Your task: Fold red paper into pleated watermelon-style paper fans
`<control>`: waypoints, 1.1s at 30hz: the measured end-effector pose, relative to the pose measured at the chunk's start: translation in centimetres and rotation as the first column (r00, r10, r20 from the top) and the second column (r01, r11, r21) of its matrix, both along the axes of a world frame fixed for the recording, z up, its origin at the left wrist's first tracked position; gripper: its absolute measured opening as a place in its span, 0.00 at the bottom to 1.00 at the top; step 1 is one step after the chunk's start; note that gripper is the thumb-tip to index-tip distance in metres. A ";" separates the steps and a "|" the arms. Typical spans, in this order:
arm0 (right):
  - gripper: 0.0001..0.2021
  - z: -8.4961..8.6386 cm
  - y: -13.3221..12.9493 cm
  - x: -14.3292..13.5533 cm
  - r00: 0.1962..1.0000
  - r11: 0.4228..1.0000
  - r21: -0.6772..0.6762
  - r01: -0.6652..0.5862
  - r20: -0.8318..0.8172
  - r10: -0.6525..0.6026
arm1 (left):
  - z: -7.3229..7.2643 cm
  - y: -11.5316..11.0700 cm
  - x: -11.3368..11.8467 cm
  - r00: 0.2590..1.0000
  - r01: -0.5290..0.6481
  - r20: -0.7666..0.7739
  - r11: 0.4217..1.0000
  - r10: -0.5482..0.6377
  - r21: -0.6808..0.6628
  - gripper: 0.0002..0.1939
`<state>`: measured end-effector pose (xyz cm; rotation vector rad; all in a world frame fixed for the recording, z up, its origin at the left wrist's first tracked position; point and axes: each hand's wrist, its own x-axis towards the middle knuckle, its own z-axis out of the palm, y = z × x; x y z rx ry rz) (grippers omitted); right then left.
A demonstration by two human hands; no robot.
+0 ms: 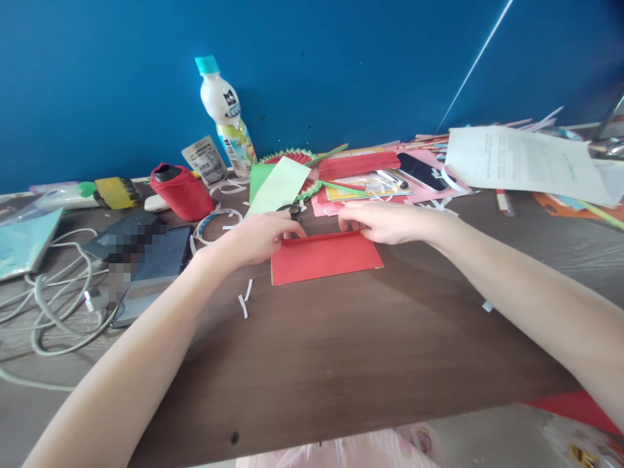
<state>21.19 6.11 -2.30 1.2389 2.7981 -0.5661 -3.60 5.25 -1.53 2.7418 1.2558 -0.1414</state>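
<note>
A red paper sheet [326,260] lies on the brown table [312,344], with a narrow folded strip along its far edge and a thin green edge showing at its left side. My left hand [273,235] has its fingers closed on the far left corner of the sheet. At the far right corner, my right hand [373,222] pinches the same folded edge with curled fingers. Black scissor handles [291,210] show just behind my left hand.
Behind the hands lie pale green paper [280,185], pleated red paper [358,166] and a dark phone [424,172]. A bottle [227,117] and red roll [182,192] stand back left. Cables [43,312] and a tablet [153,276] lie left; white scraps [244,305] nearer.
</note>
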 end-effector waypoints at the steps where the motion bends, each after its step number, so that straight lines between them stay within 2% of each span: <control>1: 0.21 0.0 0.0 0.0 1.000 1.000 0.000 -0.007 -0.012 0.007 | 0.0 0.0 0.0 1.000 -0.003 0.001 1.000 0.003 0.003 0.26; 6: 0.27 -0.3 0.3 0.3 1.000 1.000 -0.012 -0.006 0.019 0.007 | 0.0 -0.2 0.0 1.000 -0.010 0.017 1.000 0.010 0.008 0.26; 11: 0.32 -0.5 0.6 0.9 0.998 0.998 -0.009 -0.056 -0.018 0.055 | -0.1 -0.1 -0.1 1.000 -0.008 0.029 1.000 0.008 0.002 0.27; 18: 0.34 -0.4 0.7 0.9 0.997 0.997 -0.028 -0.068 0.030 0.069 | 0.0 -0.2 0.2 1.000 0.009 -0.018 1.000 -0.009 0.015 0.28; 23: 0.32 -0.5 0.8 0.8 0.994 0.994 -0.004 -0.109 0.008 0.109 | -0.1 -0.5 0.4 0.996 0.042 -0.081 0.994 -0.034 0.102 0.27; 29: 0.31 -0.4 0.8 0.6 0.996 0.996 -0.001 -0.091 0.022 0.091 | -0.1 -1.4 1.0 0.979 0.127 -0.183 0.970 -0.089 0.208 0.24; 33: 0.33 -0.3 0.8 0.4 0.986 0.983 0.079 -0.163 0.052 0.159 | 0.1 -2.2 1.4 0.963 0.141 -0.256 0.962 -0.078 0.234 0.23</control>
